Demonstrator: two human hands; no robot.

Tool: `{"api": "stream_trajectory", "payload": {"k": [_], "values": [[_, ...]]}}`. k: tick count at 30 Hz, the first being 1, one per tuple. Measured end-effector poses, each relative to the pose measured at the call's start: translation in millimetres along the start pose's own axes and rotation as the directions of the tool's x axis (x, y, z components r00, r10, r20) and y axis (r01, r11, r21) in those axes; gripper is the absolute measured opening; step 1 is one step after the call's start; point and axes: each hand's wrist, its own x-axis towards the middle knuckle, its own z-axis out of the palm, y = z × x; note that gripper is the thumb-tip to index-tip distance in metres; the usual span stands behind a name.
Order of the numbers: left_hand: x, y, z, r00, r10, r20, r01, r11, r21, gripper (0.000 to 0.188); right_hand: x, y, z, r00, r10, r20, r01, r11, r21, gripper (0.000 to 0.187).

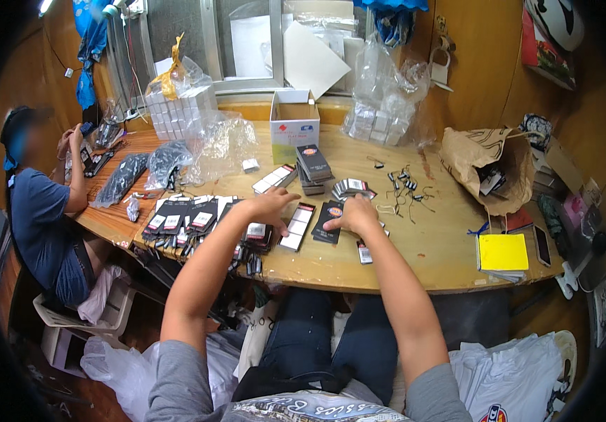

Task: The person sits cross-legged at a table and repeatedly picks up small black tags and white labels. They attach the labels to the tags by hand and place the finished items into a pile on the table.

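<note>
My left hand has its fingers spread above a sheet of white labels on the wooden table, with nothing visible in its grip. Under my right hand lie black hang tags; the thumb rests at their edge, stretched away from the other fingers. Just beyond that hand is a fanned pile of tags. A taller stack of black tags stands farther back, beside another label sheet. Left of my left forearm, rows of black tags with white barcode stickers lie with their cords at the table's edge.
An open carton stands at the back. Bags of small white boxes sit far left, more far right. Loose black cords, a paper bag, a yellow pad and a phone lie right. A person sits left.
</note>
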Motion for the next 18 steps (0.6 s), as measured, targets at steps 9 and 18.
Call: {"api": "stream_trajectory", "payload": {"k": [9, 18], "values": [[23, 7, 1, 0.991, -0.025, 0.131, 0.035, 0.997, -0.075, 0.094, 12, -12, 3, 0.98, 0.2, 0.013, -0.2, 0.977, 0.068, 0.094], [10, 36, 13, 0.788, -0.249, -0.564, -0.099, 0.851, -0.515, 0.025, 14, 27, -4, 0.966, 0.086, -0.246, 0.201, 0.355, 0.913, 0.026]]}}
